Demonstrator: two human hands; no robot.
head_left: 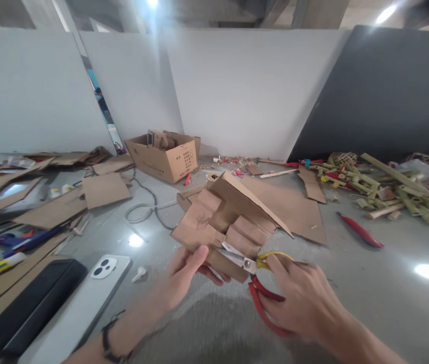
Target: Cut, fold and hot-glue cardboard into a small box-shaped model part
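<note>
My left hand (186, 270) grips the near edge of a folded piece of cardboard (199, 222), thumb on top and fingers underneath. The cardboard is raised in front of me, with bent flaps and a larger panel tilting up at its far right. In my right hand (297, 293) is a pair of scissors (249, 265) with one yellow and one red handle. Its blades are parted and lie at the near flap of the cardboard, pointing left towards my left thumb. Whether the lower blade is under the flap I cannot tell.
An open cardboard box (169, 162) stands at the back. Cardboard sheets (106, 189), a blue glue gun (25, 240), a white phone (85, 303), a black case (28, 308) and an earbud (139, 274) lie left. Bamboo pieces (407, 192) and a red-handled tool (360, 231) lie right.
</note>
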